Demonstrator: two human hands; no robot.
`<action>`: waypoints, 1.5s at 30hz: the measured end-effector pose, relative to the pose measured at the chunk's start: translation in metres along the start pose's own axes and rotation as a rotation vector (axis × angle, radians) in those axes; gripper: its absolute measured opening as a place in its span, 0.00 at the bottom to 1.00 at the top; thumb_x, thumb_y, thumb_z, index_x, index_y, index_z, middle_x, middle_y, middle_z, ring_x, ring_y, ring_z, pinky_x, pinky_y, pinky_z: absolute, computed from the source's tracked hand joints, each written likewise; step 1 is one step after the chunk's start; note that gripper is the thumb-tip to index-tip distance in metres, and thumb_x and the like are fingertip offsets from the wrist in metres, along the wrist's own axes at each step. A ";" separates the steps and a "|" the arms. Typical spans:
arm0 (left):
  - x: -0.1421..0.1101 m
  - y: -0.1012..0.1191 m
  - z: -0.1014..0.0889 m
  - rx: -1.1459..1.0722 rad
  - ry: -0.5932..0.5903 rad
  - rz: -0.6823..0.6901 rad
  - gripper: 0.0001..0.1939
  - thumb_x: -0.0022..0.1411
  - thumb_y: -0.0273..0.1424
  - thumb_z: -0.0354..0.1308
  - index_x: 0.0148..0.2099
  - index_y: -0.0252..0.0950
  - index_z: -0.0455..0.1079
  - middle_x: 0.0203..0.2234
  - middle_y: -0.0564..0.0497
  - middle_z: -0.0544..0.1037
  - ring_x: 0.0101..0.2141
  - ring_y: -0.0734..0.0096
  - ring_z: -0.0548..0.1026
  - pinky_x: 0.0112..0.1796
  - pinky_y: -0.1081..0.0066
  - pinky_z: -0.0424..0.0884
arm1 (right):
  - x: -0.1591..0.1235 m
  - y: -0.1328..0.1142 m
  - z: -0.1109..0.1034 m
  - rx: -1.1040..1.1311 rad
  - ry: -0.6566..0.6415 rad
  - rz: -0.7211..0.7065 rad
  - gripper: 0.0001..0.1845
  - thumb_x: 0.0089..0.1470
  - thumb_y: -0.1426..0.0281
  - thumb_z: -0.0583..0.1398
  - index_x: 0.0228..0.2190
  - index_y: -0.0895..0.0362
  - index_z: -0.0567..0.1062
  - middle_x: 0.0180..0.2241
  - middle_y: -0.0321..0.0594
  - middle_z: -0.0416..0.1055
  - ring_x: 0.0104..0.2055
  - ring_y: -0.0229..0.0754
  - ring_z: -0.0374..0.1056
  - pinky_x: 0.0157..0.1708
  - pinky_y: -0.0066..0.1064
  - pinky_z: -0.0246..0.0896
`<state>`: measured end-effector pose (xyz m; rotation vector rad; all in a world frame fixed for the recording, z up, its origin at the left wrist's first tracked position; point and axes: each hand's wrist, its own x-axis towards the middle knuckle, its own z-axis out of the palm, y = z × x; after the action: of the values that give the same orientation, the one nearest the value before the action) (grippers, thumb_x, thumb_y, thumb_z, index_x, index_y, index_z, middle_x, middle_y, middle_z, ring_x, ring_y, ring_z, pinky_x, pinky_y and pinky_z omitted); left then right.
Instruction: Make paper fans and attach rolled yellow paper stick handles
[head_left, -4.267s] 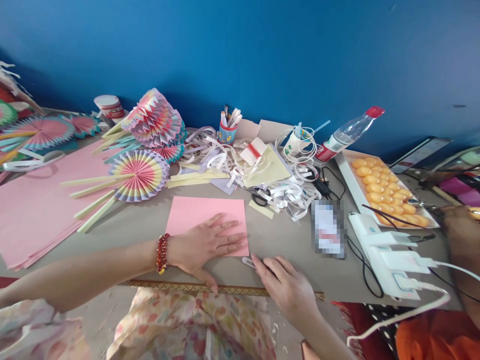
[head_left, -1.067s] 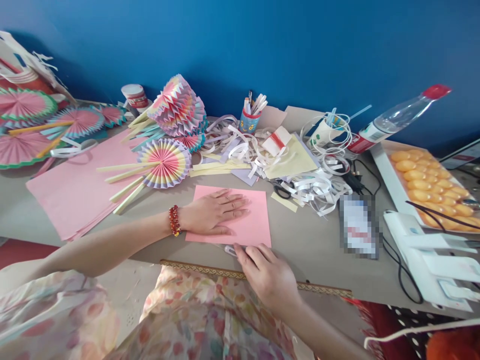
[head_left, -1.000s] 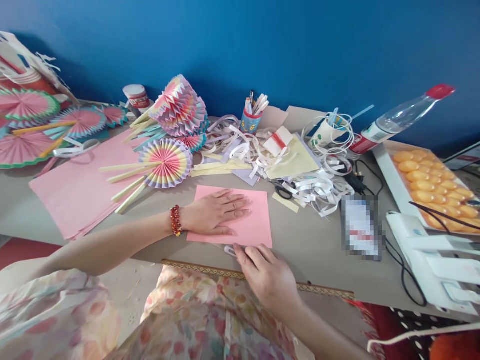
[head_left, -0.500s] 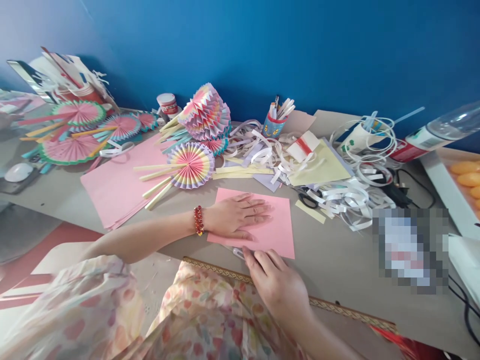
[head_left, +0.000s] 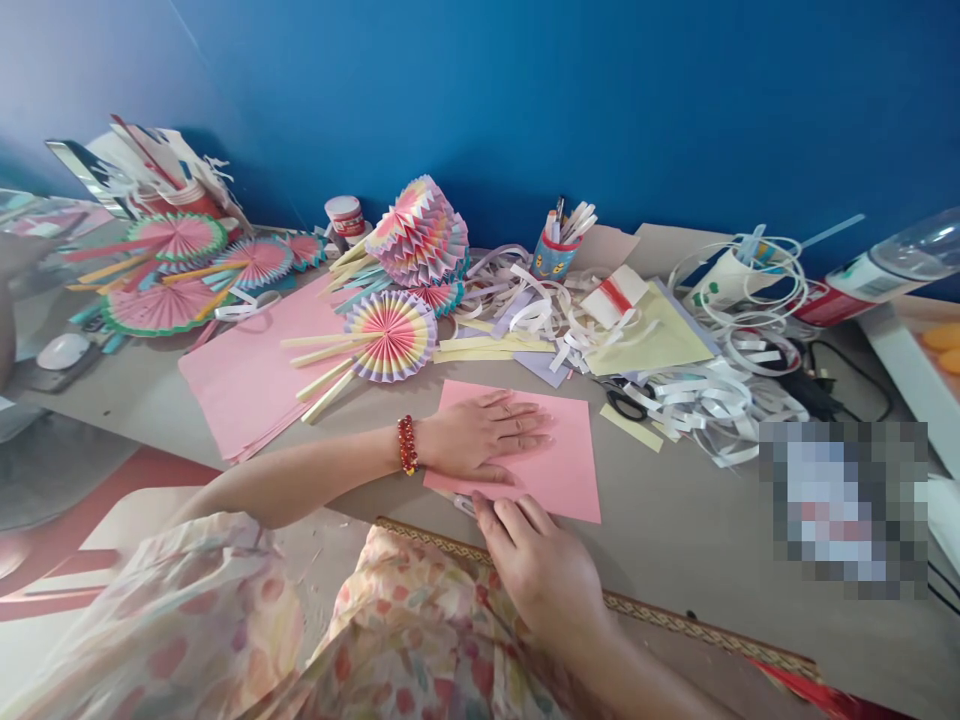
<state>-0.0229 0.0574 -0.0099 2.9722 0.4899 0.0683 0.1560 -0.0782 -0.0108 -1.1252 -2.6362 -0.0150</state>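
Note:
A pink sheet of paper (head_left: 574, 450) lies on the desk right in front of me, close to the near edge. My left hand (head_left: 484, 437) is spread flat on it, fingers pointing right, pressing it down. Below the sheet's near edge, my right hand (head_left: 536, 555) is closed around a small pale-handled utility knife (head_left: 464, 505). The knife's front end points left along that edge; most of its body is hidden under my fingers. A beaded red bracelet (head_left: 407, 445) circles my left wrist.
Left of the sheet are a pink paper stack (head_left: 240, 375) and folded paper fans (head_left: 390, 337). Behind lie white paper strips (head_left: 720, 400), scissors (head_left: 627, 400) and a pen cup (head_left: 553, 255). A bottle (head_left: 862, 285) and a tray (head_left: 911, 385) stand at right.
My right hand with the utility knife has slid left along the sheet's near edge. My left hand stays flat on the paper. The whole view has shifted slightly.

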 end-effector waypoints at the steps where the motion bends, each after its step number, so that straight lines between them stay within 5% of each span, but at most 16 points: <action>1: 0.000 0.000 0.000 0.000 -0.005 0.000 0.36 0.71 0.48 0.44 0.73 0.35 0.44 0.71 0.45 0.48 0.70 0.58 0.45 0.67 0.52 0.40 | 0.001 0.000 0.000 0.003 -0.002 0.001 0.30 0.47 0.81 0.63 0.54 0.65 0.71 0.34 0.42 0.71 0.37 0.45 0.60 0.28 0.35 0.52; 12: 0.000 -0.001 0.001 -0.044 0.019 0.010 0.36 0.72 0.49 0.43 0.73 0.36 0.43 0.71 0.44 0.49 0.70 0.59 0.44 0.67 0.53 0.39 | -0.005 -0.020 -0.004 0.176 0.009 -0.045 0.18 0.58 0.73 0.62 0.51 0.55 0.73 0.31 0.37 0.72 0.33 0.41 0.63 0.27 0.32 0.53; 15: 0.000 -0.003 0.001 -0.088 0.034 0.022 0.36 0.71 0.49 0.44 0.73 0.37 0.43 0.71 0.43 0.50 0.70 0.59 0.45 0.67 0.52 0.39 | -0.026 0.007 -0.024 0.228 0.028 0.031 0.16 0.65 0.71 0.55 0.52 0.55 0.73 0.31 0.37 0.73 0.32 0.39 0.66 0.31 0.29 0.59; 19: -0.001 -0.007 0.001 -0.164 0.073 0.022 0.36 0.71 0.48 0.48 0.73 0.38 0.46 0.70 0.42 0.52 0.69 0.60 0.48 0.67 0.54 0.38 | -0.076 0.072 -0.047 -0.018 0.178 0.350 0.18 0.68 0.70 0.51 0.52 0.55 0.75 0.36 0.41 0.74 0.35 0.39 0.70 0.34 0.29 0.62; 25: -0.006 -0.010 -0.005 -0.259 0.144 0.031 0.32 0.68 0.45 0.53 0.70 0.40 0.54 0.66 0.44 0.62 0.68 0.61 0.54 0.67 0.56 0.44 | -0.129 0.138 -0.047 -0.352 0.198 0.454 0.20 0.68 0.65 0.49 0.50 0.58 0.77 0.36 0.45 0.74 0.37 0.45 0.70 0.39 0.35 0.64; 29: -0.009 0.005 -0.018 -0.207 0.117 0.000 0.35 0.65 0.49 0.55 0.68 0.37 0.59 0.67 0.40 0.60 0.67 0.54 0.56 0.67 0.51 0.42 | -0.110 0.132 -0.047 -0.312 0.181 0.389 0.20 0.68 0.63 0.51 0.54 0.56 0.74 0.46 0.47 0.74 0.46 0.48 0.70 0.46 0.39 0.65; 33: -0.015 0.028 -0.021 -0.170 0.013 -0.017 0.47 0.59 0.58 0.56 0.71 0.37 0.52 0.69 0.36 0.52 0.67 0.45 0.54 0.65 0.48 0.47 | -0.070 0.107 -0.041 -0.116 0.001 0.123 0.28 0.60 0.56 0.61 0.58 0.52 0.69 0.57 0.43 0.70 0.55 0.48 0.67 0.49 0.36 0.67; 39: -0.025 0.045 -0.012 -0.112 -0.013 -0.103 0.44 0.65 0.54 0.52 0.72 0.35 0.47 0.69 0.35 0.54 0.68 0.49 0.53 0.65 0.50 0.50 | -0.044 0.105 -0.007 -0.137 0.135 0.035 0.11 0.63 0.68 0.59 0.46 0.53 0.77 0.46 0.39 0.78 0.46 0.44 0.70 0.44 0.35 0.68; 45: -0.021 0.056 -0.003 -0.028 0.069 -0.216 0.32 0.68 0.48 0.52 0.66 0.36 0.59 0.65 0.39 0.63 0.65 0.50 0.60 0.64 0.51 0.55 | -0.044 0.110 -0.002 -0.185 0.220 -0.022 0.10 0.64 0.73 0.56 0.42 0.53 0.77 0.41 0.40 0.79 0.42 0.42 0.71 0.40 0.31 0.67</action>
<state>-0.0253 -0.0011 -0.0001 2.8772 0.8070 0.1547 0.2633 -0.0326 -0.0305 -1.0818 -2.4896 -0.3727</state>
